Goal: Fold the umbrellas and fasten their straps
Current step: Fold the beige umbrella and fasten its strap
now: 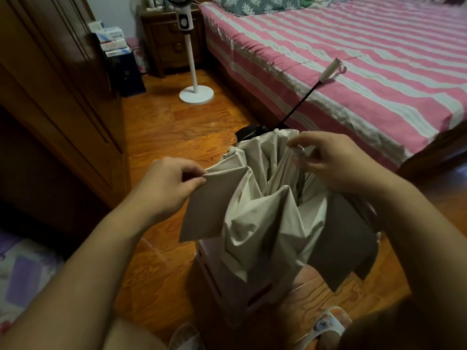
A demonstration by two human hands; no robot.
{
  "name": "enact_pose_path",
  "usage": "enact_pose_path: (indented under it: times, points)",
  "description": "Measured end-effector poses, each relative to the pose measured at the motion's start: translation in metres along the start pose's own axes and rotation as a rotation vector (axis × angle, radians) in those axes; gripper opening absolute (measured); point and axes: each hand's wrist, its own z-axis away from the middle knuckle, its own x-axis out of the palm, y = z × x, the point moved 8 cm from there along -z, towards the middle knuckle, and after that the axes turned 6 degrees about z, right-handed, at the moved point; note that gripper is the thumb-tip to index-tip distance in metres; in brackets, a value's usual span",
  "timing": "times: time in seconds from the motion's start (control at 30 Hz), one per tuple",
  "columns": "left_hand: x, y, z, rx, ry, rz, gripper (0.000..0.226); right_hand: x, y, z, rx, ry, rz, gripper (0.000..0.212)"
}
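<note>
A beige umbrella (262,210) hangs collapsed in front of me, its canopy in loose pleats with a darker underside showing at the right. My left hand (166,188) pinches the corner of one flat pleat at the canopy's left edge. My right hand (338,162) grips a gathered fold and a small pale tip at the upper right. Behind it, a second umbrella with a black shaft (300,104) and a white handle (329,70) leans against the bed, its black canopy (250,131) mostly hidden.
A bed with a pink and white striped sheet (353,59) fills the right. A white standing fan (195,79) stands on the wooden floor by a nightstand (169,39). A wooden wardrobe (50,97) lines the left. A pink stool (227,279) sits under the umbrella.
</note>
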Motion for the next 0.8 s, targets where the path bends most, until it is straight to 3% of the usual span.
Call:
enact_pose_path:
  times: [0.1,0.17,0.2,0.27,0.33,0.37,0.4,0.5,0.6,0.8]
  points:
    - [-0.019,-0.002,0.004,-0.008,0.126,0.029,0.011,-0.001,0.006,-0.001,0.017,0.028,-0.016,0.024]
    - [-0.035,0.011,0.011,0.078,0.282,0.010,0.011,-0.002,0.008,-0.002,0.023,0.057,-0.003,0.024]
    - [-0.035,0.021,0.015,0.133,0.278,0.054,0.014,-0.003,0.007,-0.002,0.024,0.067,-0.001,0.024]
    - [-0.008,0.040,0.022,0.179,0.059,0.144,0.028,-0.002,0.005,-0.002,0.026,0.079,0.005,0.024]
    - [0.030,0.047,0.029,0.154,-0.181,0.012,0.048,-0.001,0.003,-0.002,0.035,0.086,0.011,0.023]
    - [0.043,0.046,0.030,0.155,-0.225,-0.078,0.053,-0.001,0.002,-0.001,0.042,0.092,0.018,0.022]
    - [0.048,0.045,0.028,0.154,-0.219,-0.103,0.052,0.000,0.002,-0.001,0.045,0.100,0.026,0.022]
    - [0.037,0.044,0.019,0.099,-0.098,0.129,0.036,0.001,0.000,0.003,0.043,0.102,0.031,0.024]
    - [0.038,0.035,0.017,0.071,-0.144,0.118,0.028,0.001,0.001,0.007,0.043,0.099,0.016,0.026]
    - [0.028,0.017,0.015,0.016,-0.126,0.165,0.032,-0.003,0.007,0.013,0.082,0.094,-0.016,0.028]
